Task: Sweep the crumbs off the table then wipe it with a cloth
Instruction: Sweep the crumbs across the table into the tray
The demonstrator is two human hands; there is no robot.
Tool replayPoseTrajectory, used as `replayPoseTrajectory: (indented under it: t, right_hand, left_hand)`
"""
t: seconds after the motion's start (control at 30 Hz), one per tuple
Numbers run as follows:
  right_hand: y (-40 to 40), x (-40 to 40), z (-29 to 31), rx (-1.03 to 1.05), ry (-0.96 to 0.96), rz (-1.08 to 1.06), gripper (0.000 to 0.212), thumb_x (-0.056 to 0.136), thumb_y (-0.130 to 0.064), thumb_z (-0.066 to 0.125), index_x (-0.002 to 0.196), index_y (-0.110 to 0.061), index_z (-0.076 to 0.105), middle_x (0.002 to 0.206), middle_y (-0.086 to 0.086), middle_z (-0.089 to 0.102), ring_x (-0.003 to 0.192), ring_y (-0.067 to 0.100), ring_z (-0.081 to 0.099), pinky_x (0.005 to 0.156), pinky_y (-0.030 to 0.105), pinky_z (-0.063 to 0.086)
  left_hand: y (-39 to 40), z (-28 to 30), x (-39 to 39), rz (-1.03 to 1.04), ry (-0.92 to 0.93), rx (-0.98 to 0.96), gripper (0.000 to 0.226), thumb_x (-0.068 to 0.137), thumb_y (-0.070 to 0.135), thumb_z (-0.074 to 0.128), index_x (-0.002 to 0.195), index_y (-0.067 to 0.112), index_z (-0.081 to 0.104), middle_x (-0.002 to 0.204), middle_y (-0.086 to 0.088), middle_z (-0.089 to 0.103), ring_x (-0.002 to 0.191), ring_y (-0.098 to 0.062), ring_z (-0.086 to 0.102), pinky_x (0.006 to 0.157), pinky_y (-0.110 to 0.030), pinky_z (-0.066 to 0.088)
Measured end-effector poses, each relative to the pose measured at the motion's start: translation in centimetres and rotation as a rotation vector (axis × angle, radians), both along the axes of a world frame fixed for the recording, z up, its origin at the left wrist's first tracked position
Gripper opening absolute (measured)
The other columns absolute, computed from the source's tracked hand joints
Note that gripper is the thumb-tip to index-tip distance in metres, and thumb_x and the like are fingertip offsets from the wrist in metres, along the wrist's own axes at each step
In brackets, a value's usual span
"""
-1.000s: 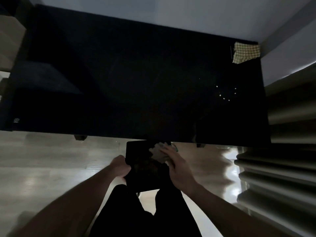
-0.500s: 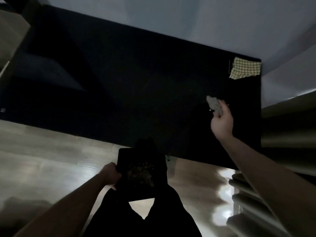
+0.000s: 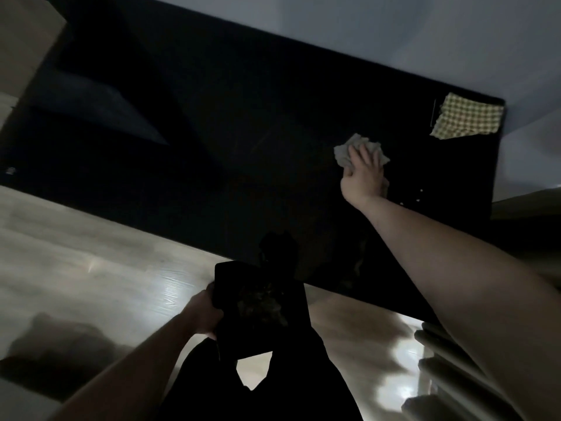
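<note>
The black table (image 3: 243, 147) fills the upper middle of the view. My right hand (image 3: 362, 174) lies flat on a crumpled pale tissue (image 3: 344, 151), pressing it onto the tabletop at the right. A few pale crumbs (image 3: 418, 196) lie just right of that hand. A yellow checked cloth (image 3: 467, 120) rests at the table's far right corner. My left hand (image 3: 202, 311) grips the left edge of a black tray (image 3: 261, 305), held below the table's near edge, with a dim heap of crumbs on it.
Pale wooden floor (image 3: 91, 262) lies below the table's near edge. A ribbed radiator (image 3: 455, 378) stands at the lower right. A light wall (image 3: 394, 34) runs behind the table. My dark-clothed legs (image 3: 258, 387) are under the tray.
My right hand left the tray with the tissue, reached across to the table's right part, and now presses the tissue flat farther from me. The tray stayed in my left hand.
</note>
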State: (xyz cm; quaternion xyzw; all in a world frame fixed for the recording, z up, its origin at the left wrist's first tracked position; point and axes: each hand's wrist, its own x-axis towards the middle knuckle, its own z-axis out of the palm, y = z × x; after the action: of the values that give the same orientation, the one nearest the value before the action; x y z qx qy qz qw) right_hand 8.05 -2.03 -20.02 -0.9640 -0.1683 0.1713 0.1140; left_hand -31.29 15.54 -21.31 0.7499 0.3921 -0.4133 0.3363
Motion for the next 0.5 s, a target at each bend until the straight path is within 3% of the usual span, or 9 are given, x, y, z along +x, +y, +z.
replayPoseTrajectory:
  t: [0.1,0.23,0.4,0.5]
  right_hand:
    - [0.7,-2.2,-0.3,0.127,0.001,0.205,0.058,0.103,-0.015,0.047,0.159,-0.023,0.038,0.17,-0.002,0.025,0.16,0.025,0.013,0.128,0.05,0.019]
    - [-1.1,-8.9,-0.6,0.322,0.028,0.45,0.058,0.093,-0.001,0.057,0.149,-0.016,0.054,0.16,0.004,0.045,0.152,0.025,0.036,0.123,0.05,0.031]
    - [-5.6,-19.7,-0.6,0.495,0.193,0.568,0.051,0.098,-0.002,0.049,0.144,-0.022,0.06,0.156,-0.003,0.051,0.155,0.014,0.029,0.126,0.038,0.022]
    - [-7.5,-24.5,-0.4,0.533,0.25,0.612,0.05,0.094,-0.003,0.046,0.136,-0.018,0.067,0.149,-0.002,0.059,0.152,0.008,0.032,0.125,0.035,0.026]
  left_hand:
    - [-0.4,0.1,0.3,-0.017,0.006,0.015,0.014,0.079,0.012,0.061,0.088,0.011,0.05,0.061,0.008,0.052,0.069,-0.02,0.058,0.05,-0.018,0.041]
    - [-1.3,0.9,0.9,-0.034,-0.004,0.003,0.016,0.08,0.009,0.062,0.088,0.011,0.048,0.063,0.008,0.049,0.089,-0.032,0.068,0.072,-0.032,0.052]
    - [-2.0,1.7,1.2,-0.031,0.013,-0.013,0.017,0.079,0.014,0.062,0.084,0.008,0.047,0.078,-0.008,0.062,0.105,-0.036,0.07,0.081,-0.039,0.056]
    - [-2.5,1.7,1.3,-0.01,0.015,-0.009,0.021,0.081,0.014,0.063,0.071,0.012,0.044,0.071,0.0,0.054,0.097,-0.033,0.07,0.068,-0.031,0.05]
